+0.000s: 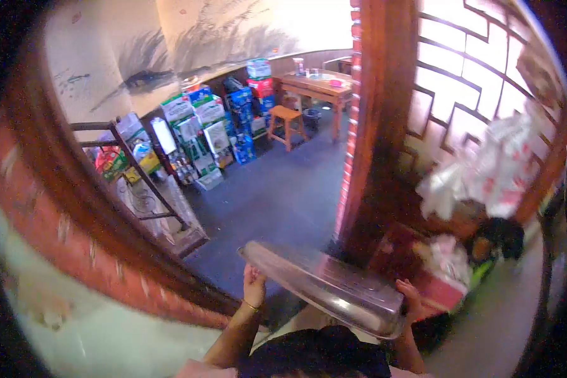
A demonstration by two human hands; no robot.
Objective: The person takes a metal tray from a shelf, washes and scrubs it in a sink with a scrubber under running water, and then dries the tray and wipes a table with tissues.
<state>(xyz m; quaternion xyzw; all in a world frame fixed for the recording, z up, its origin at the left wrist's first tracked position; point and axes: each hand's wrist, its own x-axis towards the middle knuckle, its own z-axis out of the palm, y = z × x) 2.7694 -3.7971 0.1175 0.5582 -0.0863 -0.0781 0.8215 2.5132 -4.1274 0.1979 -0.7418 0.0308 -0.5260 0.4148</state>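
Nearest the camera: dark clothing (315, 354) on the person's front, low in view. Just beyond it, a shiny metal tray (334, 286), long and shallow, held aslant with the right end lower in view; it is the landmark here.

Left fingers (251, 272): curled closed on the tray's left end. Thin bracelet (250, 307) on that wrist. Right fingers (405, 288): closed round its right end; exact grip partly hidden.

Beyond the tray: dark floor (271, 189), then a small wooden stool (286, 113) beside a wooden worktop (315, 87) with small items on top. Left and beyond: stacked boxes (198, 123) along the wall. Right of the tray: red box (431, 286), crumpled white bags (494, 167) above, against lattice panelling (450, 72).
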